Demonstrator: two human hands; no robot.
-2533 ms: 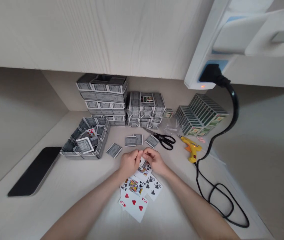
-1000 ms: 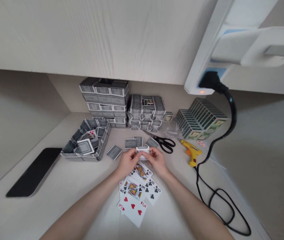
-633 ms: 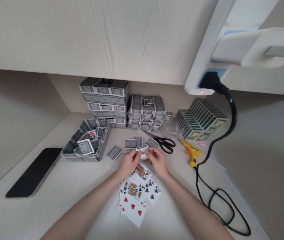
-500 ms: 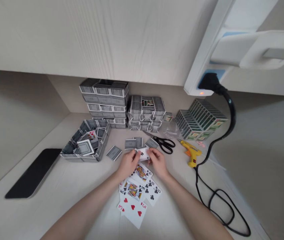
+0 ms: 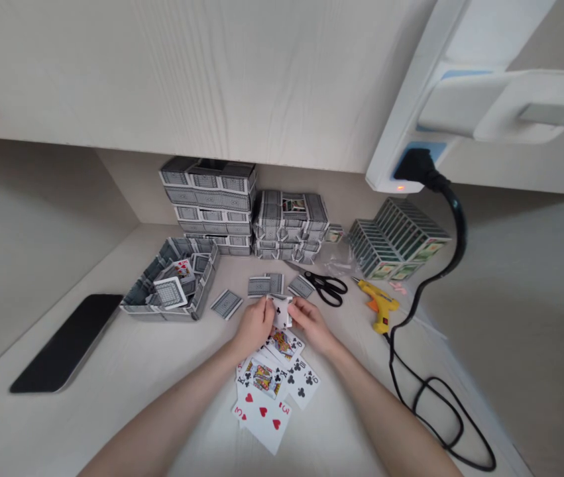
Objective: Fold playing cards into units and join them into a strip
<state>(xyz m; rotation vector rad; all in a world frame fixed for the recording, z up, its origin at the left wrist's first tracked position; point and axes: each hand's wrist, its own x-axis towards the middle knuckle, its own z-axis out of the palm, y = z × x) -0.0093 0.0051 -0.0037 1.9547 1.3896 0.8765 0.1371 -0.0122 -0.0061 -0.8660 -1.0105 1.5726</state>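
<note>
Between both hands is a playing card (image 5: 280,313) with black club marks, its face toward me. My left hand (image 5: 256,324) pinches its left edge, and my right hand (image 5: 311,323) grips the right edge. Beneath them lies a loose pile of face-up playing cards (image 5: 264,414), with a three of hearts and a king of clubs among them. Just beyond my fingers are several folded cards (image 5: 226,304) with grey patterned backs. A pair of black-handled scissors (image 5: 330,289) rests behind my right hand.
An open card-covered box (image 5: 162,315) with loose cards inside stands left, near a black phone-like slab (image 5: 65,344). Stacked card boxes (image 5: 212,199) line the back. A yellow glue gun (image 5: 381,305) with a black cable (image 5: 428,381) and green-white card packs (image 5: 401,238) are right.
The card between my hands has turned from lying sideways to a more upright position. My right hand has shifted slightly to the left along its edge.
</note>
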